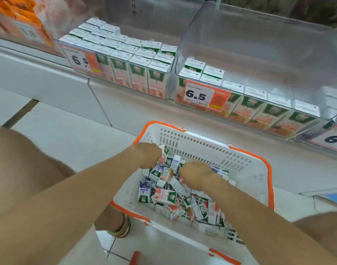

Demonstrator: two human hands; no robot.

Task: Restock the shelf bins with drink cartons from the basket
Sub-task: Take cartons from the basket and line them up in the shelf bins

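A white basket (246,169) with orange rim and handles stands on the floor, holding several loose drink cartons (165,196). Both my hands reach down into it. My left hand (147,154) grips an upright pink carton (163,153) near the basket's far left wall. My right hand (195,174) is curled down among the cartons in the middle; what it holds is hidden. Above, a clear left shelf bin (168,81) is nearly full of pink cartons. The middle bin (259,60) has one front row of orange cartons (259,111) and much empty room behind.
Price tags reading 6.5 hang on the bin fronts (200,96). Another bin (324,138) starts at the far right, and orange packs (14,14) sit at the upper left. My knees frame the basket, and my sandalled foot (119,226) is beside its left corner.
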